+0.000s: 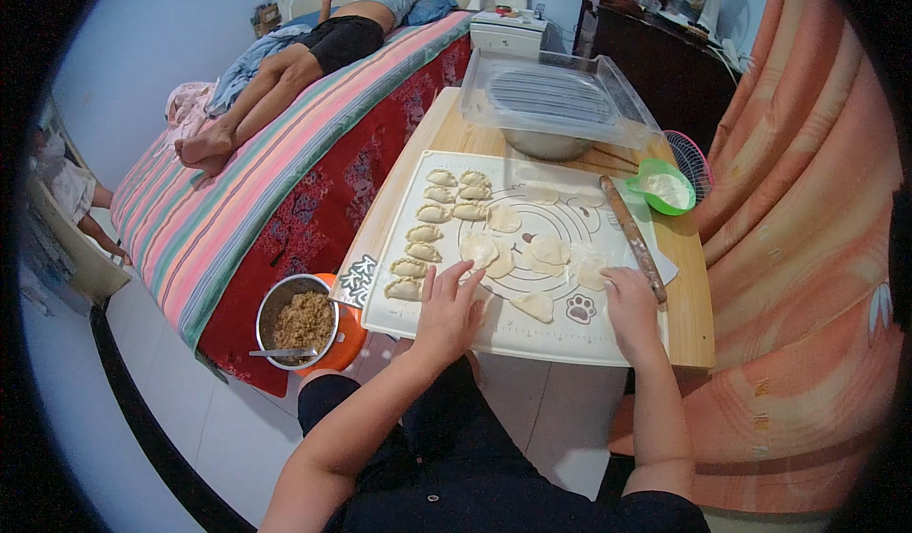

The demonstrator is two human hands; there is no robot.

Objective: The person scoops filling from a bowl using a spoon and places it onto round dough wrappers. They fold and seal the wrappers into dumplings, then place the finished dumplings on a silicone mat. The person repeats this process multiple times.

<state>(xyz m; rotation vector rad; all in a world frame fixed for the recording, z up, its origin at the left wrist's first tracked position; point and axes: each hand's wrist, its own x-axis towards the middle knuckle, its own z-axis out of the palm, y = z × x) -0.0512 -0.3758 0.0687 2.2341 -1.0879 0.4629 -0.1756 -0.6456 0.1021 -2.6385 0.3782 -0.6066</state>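
My left hand hovers over the near left part of a white pastry mat, its fingers apart and holding nothing. My right hand is at the mat's right side, thumb and fingertips closed at the edge of a round dumpling wrapper. Several more flat wrappers lie across the middle of the mat, some overlapping. One folded wrapper lies between my hands. Folded dumplings stand in rows along the left side. A wooden rolling pin rests just beyond my right hand.
A steel bowl of filling with a spoon stands on an orange stool at the table's left. Behind the mat, a clear plastic bin sits over a metal bowl. A green bowl of flour stands far right. Someone lies on the striped bed.
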